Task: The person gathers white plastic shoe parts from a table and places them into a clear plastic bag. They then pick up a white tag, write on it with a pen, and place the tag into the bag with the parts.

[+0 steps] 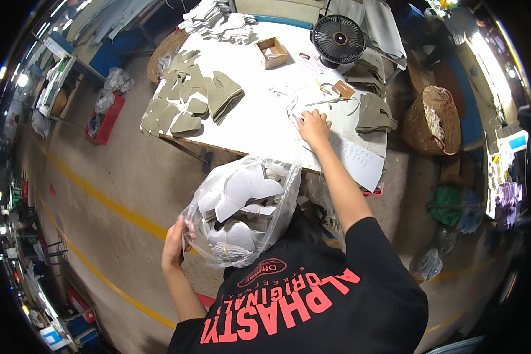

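Note:
A clear plastic bag point(289, 187) rests against my front, filled with white cut pieces point(242, 192), some of them stacked and banded. My left hand point(174, 241) is closed on the bag's left edge. Over the white table point(248, 121) my right arm stretches forward. My right hand point(315, 125) is down on the tabletop with its fingers curled, beside loops of thin white string point(288, 97); what the fingertips hold is hidden. Close to that hand lie a handwritten paper sheet point(357, 160) and a brown card piece point(343, 89).
Olive cut pieces point(180, 88) cover the table's left side, with more olive stacks point(374, 113) at the right. A small cardboard box point(271, 53) and a black fan point(338, 39) stand farther back. On the floor are a wicker basket point(433, 121) and a red crate point(106, 121).

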Tool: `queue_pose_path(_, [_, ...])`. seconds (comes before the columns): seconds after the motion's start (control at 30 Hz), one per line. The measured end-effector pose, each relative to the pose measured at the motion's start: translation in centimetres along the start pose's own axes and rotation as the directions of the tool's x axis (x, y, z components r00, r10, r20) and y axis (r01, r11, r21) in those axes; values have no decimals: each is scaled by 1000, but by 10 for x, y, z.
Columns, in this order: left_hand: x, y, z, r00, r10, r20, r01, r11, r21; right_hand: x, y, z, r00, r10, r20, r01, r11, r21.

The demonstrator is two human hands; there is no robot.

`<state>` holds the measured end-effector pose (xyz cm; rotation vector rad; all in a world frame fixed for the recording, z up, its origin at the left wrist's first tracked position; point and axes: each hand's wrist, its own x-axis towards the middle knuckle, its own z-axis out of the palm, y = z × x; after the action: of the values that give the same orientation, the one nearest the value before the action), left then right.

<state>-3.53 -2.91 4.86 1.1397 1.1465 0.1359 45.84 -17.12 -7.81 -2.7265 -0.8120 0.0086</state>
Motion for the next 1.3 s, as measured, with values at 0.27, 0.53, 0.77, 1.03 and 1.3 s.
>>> queue_pose_path(0.27, [-14,0,-22,909,131,-395,-246,935,-256,9,4,11,971,-132,-200,131,991,-19])
queue_pose_path(0.53, [7,10,12,938,343,-46,-190,400,-896,-19,-23,-42,825,-52,-563,401,755,519])
queue_pose_path(0.77, [30,53,81,868,397,299,345,-48,-938,-59,-26,-1,987,-83,-135,132,-49,990])
queue_pose_path(1.03, [28,92,106,786,489,379,389,85,-917,-56,-29,-38,962,-267,59,-35,92,995])
queue_pose_path(1.3, [52,76,112,831,466,304,206,250,-946,-87,-76,-143,899,-416,138,-318,-400,860])
